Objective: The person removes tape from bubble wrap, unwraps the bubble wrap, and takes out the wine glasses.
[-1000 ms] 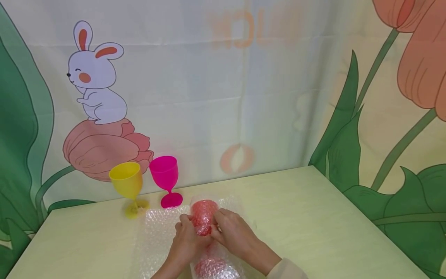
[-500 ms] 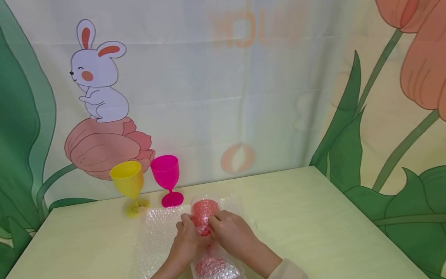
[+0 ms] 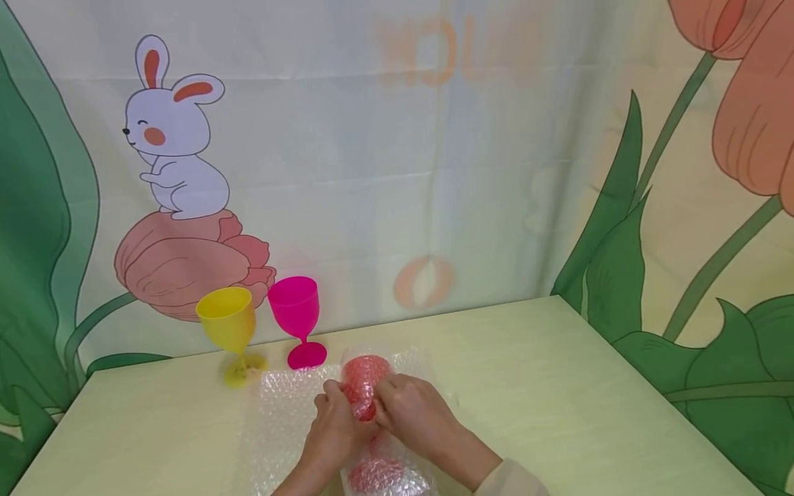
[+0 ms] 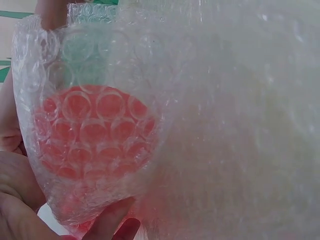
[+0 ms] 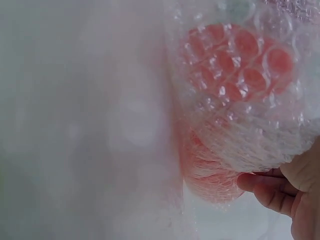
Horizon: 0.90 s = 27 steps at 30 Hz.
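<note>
A red goblet [image 3: 366,377], wrapped in clear bubble wrap [image 3: 282,406], lies on the table with its bowl away from me and its foot [image 3: 375,475] towards me. My left hand [image 3: 335,424] grips the wrapped goblet on its left side, around where bowl and stem meet. From the right, my right hand [image 3: 412,417] pinches the wrap at the same narrow part, its fingers close to the left hand. The wrist views show the red foot [image 4: 97,132] through the bubbles, with left fingers [image 4: 107,220] curled beneath and right fingertips [image 5: 250,182] at the wrapped bowl [image 5: 215,185].
Upright behind the wrap stand a yellow goblet [image 3: 228,320] and a magenta goblet [image 3: 296,306]. A loose part of the bubble wrap spreads left of the hands. The pale table [image 3: 558,399] meets a printed cloth backdrop [image 3: 347,172] at its far edge.
Right fingers slid a little left over the wrapped goblet, then back right around its narrow part. The left hand keeps nearly the same grip. The other two goblets stay put.
</note>
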{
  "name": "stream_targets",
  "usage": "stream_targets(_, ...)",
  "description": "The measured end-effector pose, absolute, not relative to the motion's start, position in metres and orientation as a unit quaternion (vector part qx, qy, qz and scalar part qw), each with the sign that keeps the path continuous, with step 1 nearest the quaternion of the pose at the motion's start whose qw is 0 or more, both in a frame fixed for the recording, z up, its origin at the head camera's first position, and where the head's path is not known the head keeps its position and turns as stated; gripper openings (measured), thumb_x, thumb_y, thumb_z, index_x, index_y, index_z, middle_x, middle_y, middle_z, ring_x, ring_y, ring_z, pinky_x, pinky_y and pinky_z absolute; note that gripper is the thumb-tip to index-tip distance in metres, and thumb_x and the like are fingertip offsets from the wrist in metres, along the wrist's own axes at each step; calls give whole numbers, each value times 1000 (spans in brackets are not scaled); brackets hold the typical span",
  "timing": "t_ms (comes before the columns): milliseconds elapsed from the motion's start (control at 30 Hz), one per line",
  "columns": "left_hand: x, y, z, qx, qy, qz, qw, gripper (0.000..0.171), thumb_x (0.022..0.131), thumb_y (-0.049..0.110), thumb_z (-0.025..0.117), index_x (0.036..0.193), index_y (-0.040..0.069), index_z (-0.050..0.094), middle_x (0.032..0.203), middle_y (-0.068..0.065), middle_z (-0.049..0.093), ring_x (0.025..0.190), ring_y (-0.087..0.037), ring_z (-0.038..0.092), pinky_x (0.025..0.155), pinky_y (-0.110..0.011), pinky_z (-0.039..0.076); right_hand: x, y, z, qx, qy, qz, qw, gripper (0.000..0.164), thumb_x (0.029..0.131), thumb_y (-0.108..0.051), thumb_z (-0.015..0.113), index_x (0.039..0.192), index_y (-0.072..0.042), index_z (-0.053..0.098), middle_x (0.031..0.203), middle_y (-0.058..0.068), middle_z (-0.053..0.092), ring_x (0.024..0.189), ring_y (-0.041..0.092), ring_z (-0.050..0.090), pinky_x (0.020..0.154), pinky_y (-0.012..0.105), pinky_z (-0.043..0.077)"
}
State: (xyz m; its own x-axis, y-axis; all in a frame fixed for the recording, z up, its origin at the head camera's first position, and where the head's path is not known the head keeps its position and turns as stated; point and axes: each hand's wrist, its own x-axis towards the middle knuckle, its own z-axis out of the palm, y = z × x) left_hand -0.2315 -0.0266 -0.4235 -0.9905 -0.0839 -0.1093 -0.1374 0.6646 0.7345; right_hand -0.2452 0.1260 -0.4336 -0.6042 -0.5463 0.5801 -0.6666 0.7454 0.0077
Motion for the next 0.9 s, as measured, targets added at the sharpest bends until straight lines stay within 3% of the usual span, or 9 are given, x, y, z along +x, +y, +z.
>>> stream_targets(200,-231,-26,-423,-68,910,406,39,88,71,21,94,131,0,33,108,-22,47,91,-35,61,85,-50,60,-248,128,-437,349,-878,141,296,19,85,-7,72,75,-13,57,67,-5,48,58,6,40,52,18,37)
stream_targets(433,-230,-28,-424,-54,913,403,27,80,74,21,92,126,-2,35,104,-21,48,85,-33,59,74,-45,58,-247,131,-433,372,-872,123,294,10,86,-16,76,84,-14,65,73,-7,53,62,5,45,55,16,40)
stream_targets(633,-231,-30,-424,-54,915,399,34,85,75,25,93,128,-4,34,106,-24,49,87,-36,60,77,-48,58,-244,128,-425,375,-881,92,273,13,90,-22,82,86,-15,71,77,-5,59,64,8,53,58,19,45)
stream_targets(900,-230,-30,-423,-53,915,396,51,92,73,29,93,134,-4,32,110,-23,48,90,-34,60,82,-47,60,-247,124,-420,375,-882,48,282,11,87,-13,81,80,-17,75,76,-5,62,65,8,56,57,19,48)
